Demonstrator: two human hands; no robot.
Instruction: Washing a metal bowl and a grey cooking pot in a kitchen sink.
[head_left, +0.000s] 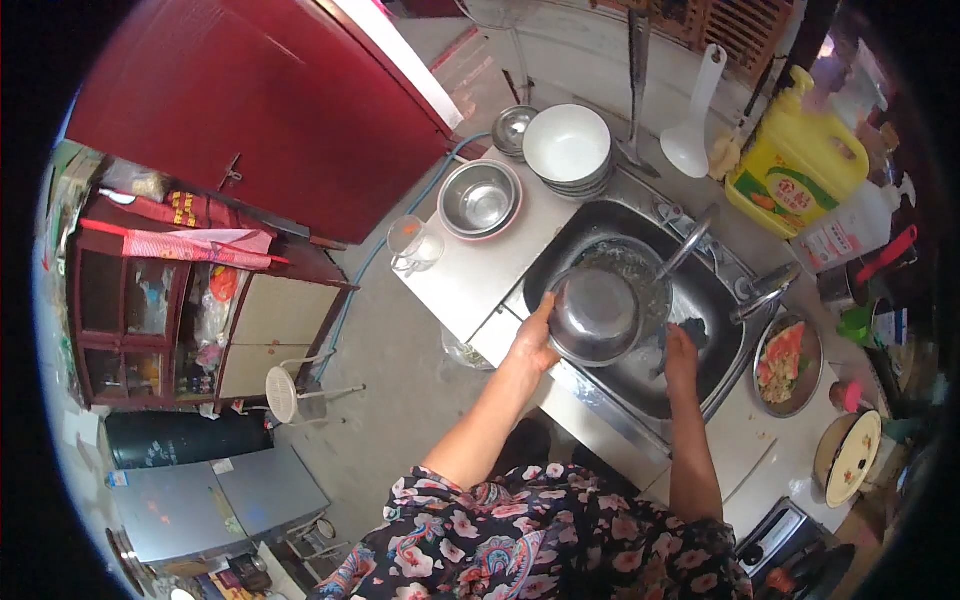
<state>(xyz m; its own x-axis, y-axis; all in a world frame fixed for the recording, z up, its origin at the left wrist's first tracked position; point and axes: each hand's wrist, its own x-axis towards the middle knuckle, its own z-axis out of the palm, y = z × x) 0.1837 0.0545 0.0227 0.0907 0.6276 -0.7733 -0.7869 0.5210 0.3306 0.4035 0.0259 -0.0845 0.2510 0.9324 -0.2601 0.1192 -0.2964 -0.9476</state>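
My left hand (535, 339) grips the rim of a shiny stainless-steel bowl (598, 311), held tilted above the sink (551, 244). In my right hand (681, 361) is a dark, crumpled cloth (694, 330), a short way to the right of the bowl. Behind the held bowl, a larger metal basin (656, 259) with water in it stands in the sink, partly hidden. The curved faucet (694, 238) reaches over that basin from the sink's back edge.
Stacked bowls (568, 142), nested metal basins (480, 196) and a glass mug (416, 244) stand on the left counter. To the right are a metal bowl of food scraps (787, 364), a yellow jug (795, 165) and a lidded enamel pot (847, 459). A white ladle (694, 127) hangs behind.
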